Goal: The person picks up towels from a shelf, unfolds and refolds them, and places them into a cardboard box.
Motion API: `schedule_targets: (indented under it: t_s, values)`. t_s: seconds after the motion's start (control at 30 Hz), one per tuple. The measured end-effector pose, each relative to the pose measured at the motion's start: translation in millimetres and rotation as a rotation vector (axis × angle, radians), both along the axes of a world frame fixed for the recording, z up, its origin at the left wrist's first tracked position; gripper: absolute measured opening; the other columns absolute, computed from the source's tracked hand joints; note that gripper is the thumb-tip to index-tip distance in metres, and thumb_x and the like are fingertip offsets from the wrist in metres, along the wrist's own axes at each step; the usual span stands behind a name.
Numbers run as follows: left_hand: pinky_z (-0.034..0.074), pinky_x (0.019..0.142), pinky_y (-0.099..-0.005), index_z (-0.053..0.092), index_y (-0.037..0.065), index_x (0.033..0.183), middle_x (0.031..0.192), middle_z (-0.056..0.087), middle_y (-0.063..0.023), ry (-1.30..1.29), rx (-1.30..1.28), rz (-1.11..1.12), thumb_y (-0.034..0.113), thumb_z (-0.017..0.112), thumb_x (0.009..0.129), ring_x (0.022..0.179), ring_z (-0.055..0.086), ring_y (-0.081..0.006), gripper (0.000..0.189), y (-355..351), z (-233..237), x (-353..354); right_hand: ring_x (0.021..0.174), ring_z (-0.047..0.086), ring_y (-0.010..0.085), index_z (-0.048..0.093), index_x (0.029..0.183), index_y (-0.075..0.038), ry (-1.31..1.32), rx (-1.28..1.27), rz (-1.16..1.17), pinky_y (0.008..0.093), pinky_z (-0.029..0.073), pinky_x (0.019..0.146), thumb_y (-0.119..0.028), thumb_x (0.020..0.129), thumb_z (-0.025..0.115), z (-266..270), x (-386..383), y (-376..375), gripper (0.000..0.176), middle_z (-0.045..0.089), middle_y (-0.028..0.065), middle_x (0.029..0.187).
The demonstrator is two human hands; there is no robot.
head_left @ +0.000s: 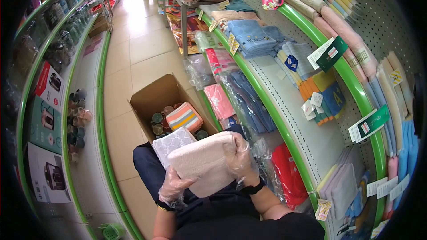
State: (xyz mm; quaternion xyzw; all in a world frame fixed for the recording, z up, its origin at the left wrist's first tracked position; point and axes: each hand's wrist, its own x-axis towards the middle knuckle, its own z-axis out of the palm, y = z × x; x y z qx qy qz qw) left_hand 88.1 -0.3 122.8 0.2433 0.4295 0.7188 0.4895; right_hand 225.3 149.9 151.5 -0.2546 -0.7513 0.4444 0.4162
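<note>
Holding a cream folded towel [204, 162] at both sides, the left hand [174, 184] and right hand [240, 158] are covered by thin clear gloves. The left thumb lies against the towel's near face; the other left fingers are largely hidden, so their spread cannot be told. The right fingers are bent around the opposite edge, pinching the layers near the upper corner. The towel is held tilted above the dark trousers [144, 162], its fold compact.

Handling, in this inspector's judgement: the two-sided grip suits a soft, thick bundle. Pressure should be even and light, with the layers caught together at each edge, since a one-sided pinch could let the inner folds slide. Levelling the towel and aligning its edges would keep the fold square. Loose glove film should be kept from bunching under the fingers.

Just beyond, a grey-and-white patterned towel [172, 143] lies partly behind the cream one; whether it rests on the knee or the box cannot be told. Next is an open cardboard box [150, 100], standing on the tiled floor [147, 58], with a striped towel [184, 118] on round-topped containers [158, 129] inside. Green-edged shelving [271, 75] with stacked textiles stands to the right.
</note>
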Motion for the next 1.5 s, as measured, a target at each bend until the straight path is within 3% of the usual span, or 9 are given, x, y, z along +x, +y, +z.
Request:
schedule_targets:
  t_s: [0.2,0.4,0.73,0.83,0.87,0.9,0.97,1.27,1.5]
  values:
    - [0.045,0.083,-0.0298,0.051,-0.003,0.118,0.106,0.061,-0.0064,0.068,-0.152,-0.052,0.007,0.066,0.076,0.093,0.057,-0.0143,0.046,-0.7,7.4,2.0,0.09,0.058,0.0151,0.053,0.11,0.004,0.026,-0.312,0.005,0.0285,0.046,0.078,-0.016,0.085,0.063,-28.8,6.4,9.9,0.034,0.062,0.0096,0.098]
    - [0.046,0.078,-0.027,0.056,-0.003,0.11,0.1,0.062,-0.0062,0.217,-0.165,0.113,0.005,0.059,0.082,0.086,0.057,-0.013,0.029,3.6,4.7,0.8,0.104,0.052,0.013,0.038,0.128,0.001,0.082,-0.85,0.509,0.0294,0.043,0.092,-0.012,0.069,0.079,-47.7,17.9,6.2,0.073,0.055,0.0071,0.115]
    - [0.046,0.079,-0.0272,0.053,-0.003,0.113,0.103,0.061,-0.0068,0.316,-0.184,0.27,0.007,0.056,0.086,0.09,0.057,-0.0133,0.029,12.4,-20.2,4.3,0.106,0.047,0.0131,0.038,0.129,0.0,-0.25,-0.423,0.528,0.0283,0.038,0.093,-0.013,0.085,0.061,-68.4,36.3,17.7,0.051,0.05,0.0063,0.12]
    - [0.046,0.08,-0.0277,0.051,-0.003,0.115,0.105,0.061,-0.0069,0.277,-0.17,0.296,0.009,0.055,0.087,0.09,0.057,-0.0142,0.03,20.7,-26.3,13.1,0.099,0.05,0.014,0.041,0.125,0.001,0.021,-0.783,0.505,0.0285,0.041,0.088,-0.014,0.085,0.059,-115.5,42.9,37.4,0.047,0.055,0.008,0.111]
    - [0.045,0.083,-0.0282,0.05,-0.004,0.117,0.106,0.06,-0.0086,0.267,-0.186,0.277,0.008,0.055,0.087,0.094,0.056,-0.0155,0.033,21.5,-26.6,15.4,0.095,0.053,0.0147,0.046,0.121,0.002,-0.41,-0.389,0.452,0.0293,0.042,0.086,-0.011,0.082,0.058,-40.9,38.5,42.2,0.043,0.059,0.0104,0.103]
    - [0.044,0.085,-0.0287,0.048,-0.005,0.12,0.108,0.06,-0.0102,0.255,-0.203,0.26,0.007,0.055,0.087,0.097,0.056,-0.0167,0.035,22.5,-26.5,17.6,0.09,0.056,0.0163,0.051,0.117,0.003,-0.328,-0.128,0.424,0.0297,0.044,0.084,-0.01,0.081,0.057,-47.3,41.1,52.6,0.038,0.062,0.0123,0.098]
    - [0.044,0.085,-0.0279,0.045,-0.003,0.123,0.111,0.057,-0.0095,0.213,-0.154,0.203,0.009,0.055,0.088,0.099,0.054,-0.0158,0.038,25.3,-27.4,22.8,0.089,0.061,0.0201,0.052,0.116,0.004,-0.484,-0.067,0.415,0.0331,0.046,0.083,-0.016,0.082,0.055,-4.3,46.5,66.3,0.04,0.062,0.0203,0.097]
    - [0.031,0.102,-0.0363,0.027,0.002,0.133,0.13,0.039,-0.0165,0.259,-0.035,0.075,-0.006,0.047,0.082,0.121,0.04,-0.0255,0.055,21.9,-19.8,9.8,0.081,0.052,0.006,0.055,0.112,-0.001,-0.404,-0.168,0.042,0.0233,0.046,0.072,-0.024,0.086,0.062,101.5,77.7,156.5,0.035,0.059,-0.0019,0.093]
    - [0.033,0.101,-0.0364,0.03,0.001,0.131,0.13,0.041,-0.0181,0.24,-0.04,0.073,-0.004,0.048,0.082,0.121,0.042,-0.0263,0.052,10.6,-24.8,12.1,0.084,0.057,0.0126,0.053,0.118,-0.002,-0.211,-0.398,-0.066,0.0266,0.046,0.072,-0.027,0.084,0.063,57.5,101.8,294.7,0.043,0.062,0.0053,0.098]
